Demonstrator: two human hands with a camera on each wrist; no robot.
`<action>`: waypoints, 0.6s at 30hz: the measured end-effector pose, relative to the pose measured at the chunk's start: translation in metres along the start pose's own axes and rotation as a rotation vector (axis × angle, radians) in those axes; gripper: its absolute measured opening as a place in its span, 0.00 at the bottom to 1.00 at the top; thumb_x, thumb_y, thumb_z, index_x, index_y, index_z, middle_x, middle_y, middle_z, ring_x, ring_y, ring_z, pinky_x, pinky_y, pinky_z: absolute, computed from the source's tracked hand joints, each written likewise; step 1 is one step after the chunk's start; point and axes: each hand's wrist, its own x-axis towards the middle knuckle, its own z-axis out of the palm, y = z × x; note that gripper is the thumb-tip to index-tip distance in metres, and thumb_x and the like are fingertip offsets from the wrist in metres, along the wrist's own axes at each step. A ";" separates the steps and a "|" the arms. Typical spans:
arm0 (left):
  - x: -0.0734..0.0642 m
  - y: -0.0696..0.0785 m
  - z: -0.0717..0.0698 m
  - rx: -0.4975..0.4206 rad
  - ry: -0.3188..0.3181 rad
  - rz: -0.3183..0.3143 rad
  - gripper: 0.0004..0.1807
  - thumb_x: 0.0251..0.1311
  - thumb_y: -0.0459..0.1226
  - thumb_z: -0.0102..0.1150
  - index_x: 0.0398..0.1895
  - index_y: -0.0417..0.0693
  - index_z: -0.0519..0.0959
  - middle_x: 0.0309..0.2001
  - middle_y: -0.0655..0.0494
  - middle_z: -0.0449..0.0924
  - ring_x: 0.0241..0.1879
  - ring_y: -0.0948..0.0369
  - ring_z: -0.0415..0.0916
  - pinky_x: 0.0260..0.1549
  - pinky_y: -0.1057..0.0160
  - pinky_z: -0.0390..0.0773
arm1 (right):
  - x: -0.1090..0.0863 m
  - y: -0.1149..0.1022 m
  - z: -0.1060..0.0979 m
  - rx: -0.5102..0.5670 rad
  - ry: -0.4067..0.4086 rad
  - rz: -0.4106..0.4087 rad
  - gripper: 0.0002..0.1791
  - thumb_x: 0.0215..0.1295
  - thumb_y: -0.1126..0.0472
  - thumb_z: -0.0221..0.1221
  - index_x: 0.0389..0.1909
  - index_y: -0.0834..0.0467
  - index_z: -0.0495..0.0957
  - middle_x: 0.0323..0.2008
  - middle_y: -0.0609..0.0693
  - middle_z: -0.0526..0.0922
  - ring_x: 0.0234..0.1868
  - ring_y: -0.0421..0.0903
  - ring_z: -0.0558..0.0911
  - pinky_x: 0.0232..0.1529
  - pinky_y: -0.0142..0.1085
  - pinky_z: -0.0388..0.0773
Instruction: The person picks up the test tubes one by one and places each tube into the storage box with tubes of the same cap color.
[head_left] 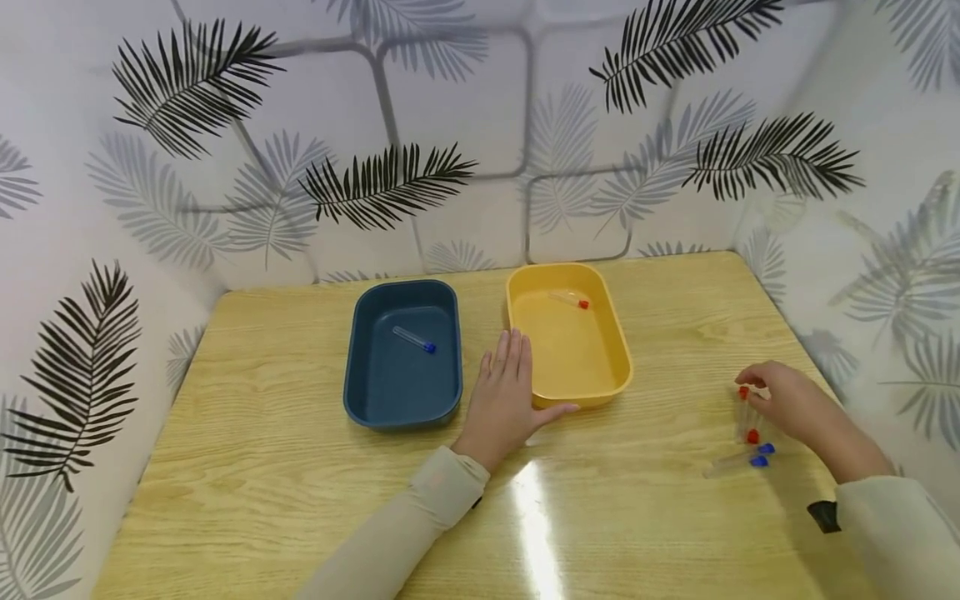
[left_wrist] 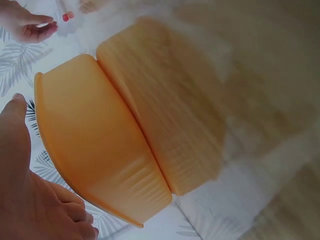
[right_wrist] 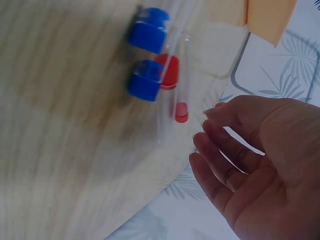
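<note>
My left hand [head_left: 498, 408] rests with straight fingers at the left near corner of a yellow tray [head_left: 573, 358], thumb spread along its front rim. In the left wrist view, the tray's outer wall [left_wrist: 100, 135] stands beside that hand. On the right, my right hand [head_left: 798, 404] hovers at a red-capped test tube [head_left: 743, 408], its fingers loosely bent. Seen from the right wrist, the fingertips are apart from the red cap [right_wrist: 181, 112]. Close by lie another tube with a red cap [head_left: 753, 436] and two with blue caps [right_wrist: 149, 31].
A dark blue tray [head_left: 397, 383] stands left of the yellow one and holds a blue-capped tube [head_left: 414, 339]. Inside the yellow tray lies a red-capped tube [head_left: 570, 299]. A leaf-patterned curtain [head_left: 465, 117] rises behind the wooden table [head_left: 262, 433].
</note>
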 end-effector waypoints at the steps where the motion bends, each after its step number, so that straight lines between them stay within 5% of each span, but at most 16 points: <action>1: 0.000 0.000 0.000 0.001 -0.004 -0.001 0.64 0.45 0.78 0.29 0.72 0.37 0.44 0.72 0.43 0.42 0.71 0.52 0.33 0.66 0.50 0.47 | -0.002 0.002 0.001 -0.007 -0.006 -0.002 0.11 0.57 0.71 0.59 0.40 0.71 0.76 0.38 0.66 0.78 0.42 0.67 0.75 0.40 0.56 0.72; 18: 0.006 0.000 0.002 0.032 -0.053 -0.036 0.63 0.46 0.78 0.26 0.71 0.36 0.47 0.72 0.42 0.44 0.71 0.51 0.37 0.66 0.50 0.47 | -0.025 0.024 0.019 -0.139 0.086 -0.125 0.08 0.46 0.74 0.60 0.27 0.60 0.80 0.31 0.55 0.76 0.32 0.56 0.75 0.33 0.49 0.72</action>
